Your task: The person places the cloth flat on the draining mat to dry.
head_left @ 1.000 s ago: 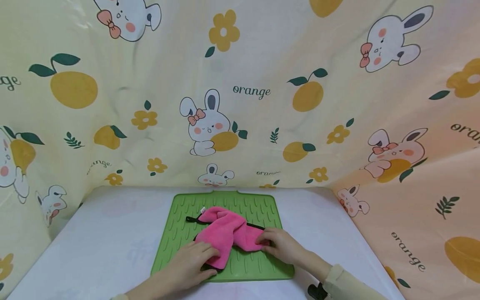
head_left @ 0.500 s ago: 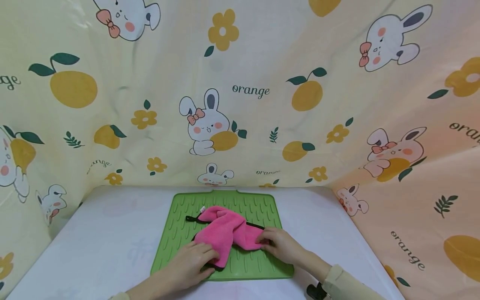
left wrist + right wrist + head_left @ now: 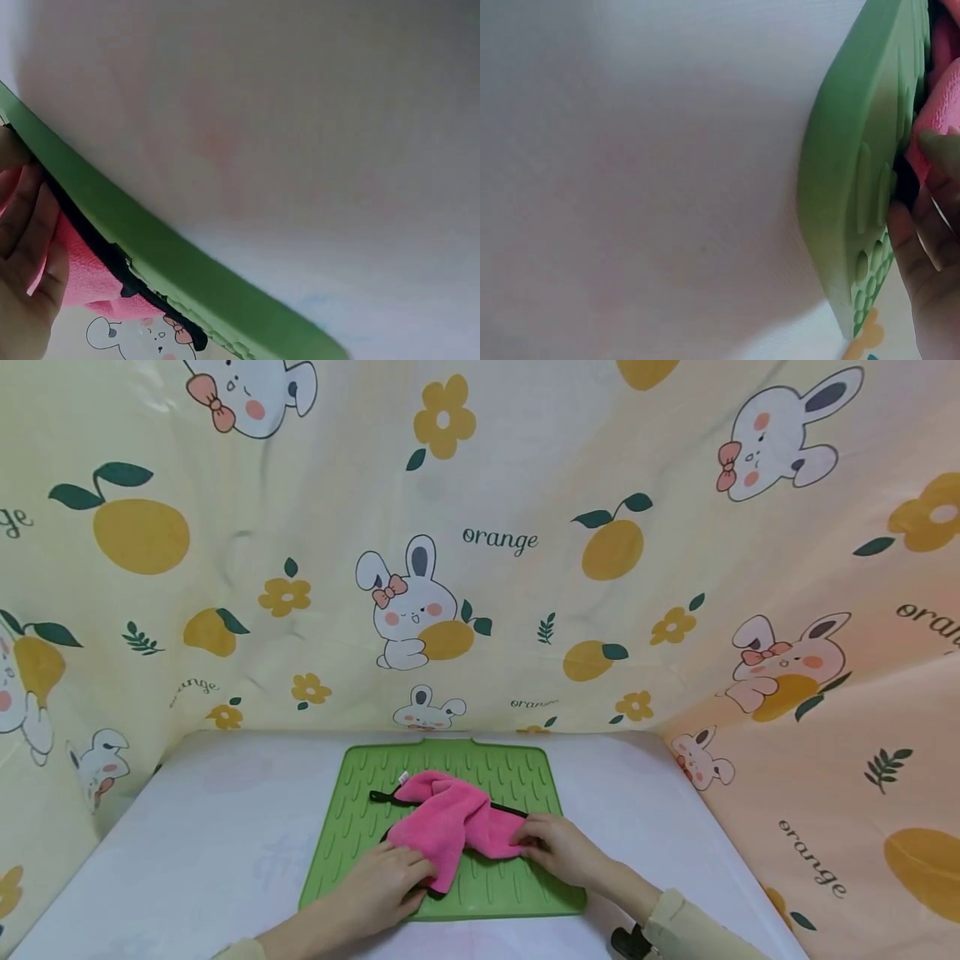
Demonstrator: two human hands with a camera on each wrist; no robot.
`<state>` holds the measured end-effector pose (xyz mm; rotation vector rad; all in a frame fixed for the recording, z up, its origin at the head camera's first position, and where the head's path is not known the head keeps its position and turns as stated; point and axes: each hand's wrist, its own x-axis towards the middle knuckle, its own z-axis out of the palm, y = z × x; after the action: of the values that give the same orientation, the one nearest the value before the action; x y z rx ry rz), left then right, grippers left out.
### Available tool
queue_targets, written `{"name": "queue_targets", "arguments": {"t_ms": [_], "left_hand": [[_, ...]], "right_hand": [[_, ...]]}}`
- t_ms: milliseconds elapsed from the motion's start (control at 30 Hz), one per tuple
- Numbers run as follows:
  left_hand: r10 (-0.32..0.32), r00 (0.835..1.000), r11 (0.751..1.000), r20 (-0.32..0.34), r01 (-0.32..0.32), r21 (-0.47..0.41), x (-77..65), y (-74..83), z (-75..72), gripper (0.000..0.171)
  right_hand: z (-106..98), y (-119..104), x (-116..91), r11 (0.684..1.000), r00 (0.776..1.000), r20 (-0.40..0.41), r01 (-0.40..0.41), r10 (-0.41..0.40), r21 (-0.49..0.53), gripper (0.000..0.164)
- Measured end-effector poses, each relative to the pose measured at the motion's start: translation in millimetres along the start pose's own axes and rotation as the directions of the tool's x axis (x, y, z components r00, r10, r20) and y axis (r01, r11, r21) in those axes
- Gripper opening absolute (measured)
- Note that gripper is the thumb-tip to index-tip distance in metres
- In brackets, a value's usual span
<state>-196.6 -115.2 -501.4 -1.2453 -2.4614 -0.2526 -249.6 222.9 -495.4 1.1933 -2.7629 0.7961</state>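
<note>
A rumpled pink cloth (image 3: 442,835) with black edging lies twisted across a green ridged mat (image 3: 517,893). A black loop (image 3: 381,797) and a small white tag (image 3: 403,777) stick out at its far left corner. My left hand (image 3: 378,885) pinches the near left end, fingers on top and thumb at the black edge. The right end is pinched by my right hand (image 3: 562,852), its fingertips partly hidden in the folds. In the left wrist view, fingers (image 3: 22,225) lie against the pink fabric beside the black trim. The right wrist view shows fingertips at the cloth's dark edge.
The mat rests on a white-covered table (image 3: 225,835), with a tab at its far edge. A curtain (image 3: 495,468) printed with rabbits and oranges surrounds the table at the back and sides. Something black (image 3: 632,942) sits beneath the right sleeve (image 3: 690,927).
The head view has shifted very slightly. Both hands keep their hold on the cloth, which lies in the same folds as before.
</note>
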Motion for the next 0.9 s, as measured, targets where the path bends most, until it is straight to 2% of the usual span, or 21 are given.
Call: {"name": "queue_targets", "arguments": {"t_ms": [100, 200, 300, 433, 533, 667, 900], "left_hand": [[0.011, 1.0, 1.0, -0.024, -0.011, 0.003, 0.5, -1.5, 1.8, 0.021], [0.01, 0.997, 0.999, -0.075, -0.012, -0.033, 0.3, -3.2, 3.1, 0.024], [-0.029, 0.995, 0.993, -0.091, 0.019, -0.113, -0.9, -8.3, -0.6, 0.026], [-0.103, 0.989, 0.976, -0.101, 0.081, -0.2, -3.8, -23.0, -8.9, 0.025], [-0.152, 0.976, 0.965, -0.155, 0.113, -0.237, -6.1, -35.8, -17.0, 0.027], [-0.227, 0.95, 0.951, -0.213, 0.169, -0.259, -7.7, -49.5, -31.4, 0.028], [-0.372, 0.903, 0.911, -0.215, 0.311, -0.269, -9.7, -70.8, -44.9, 0.025]], "right_hand": [[-1.5, -1.0, 0.6, 1.0, 1.0, -0.003, -0.027, 0.027, 0.006, 0.014], [-3.3, -2.4, 0.8, 0.996, 0.998, -0.014, -0.065, 0.066, 0.059, 0.01], [-4.9, -3.1, -0.3, 0.982, 0.991, -0.038, -0.121, 0.128, 0.146, 0.005], [-7.8, -1.9, -2.4, 0.947, 0.968, -0.087, -0.207, 0.234, 0.244, 0.005], [-9.8, -1.0, -2.6, 0.924, 0.95, -0.127, -0.239, 0.287, 0.299, 0.007], [-12.6, -3.0, -1.5, 0.898, 0.934, -0.16, -0.243, 0.318, 0.366, 0.009], [-15.9, -8.5, 2.8, 0.869, 0.911, -0.176, -0.277, 0.373, 0.41, 0.014]]}}
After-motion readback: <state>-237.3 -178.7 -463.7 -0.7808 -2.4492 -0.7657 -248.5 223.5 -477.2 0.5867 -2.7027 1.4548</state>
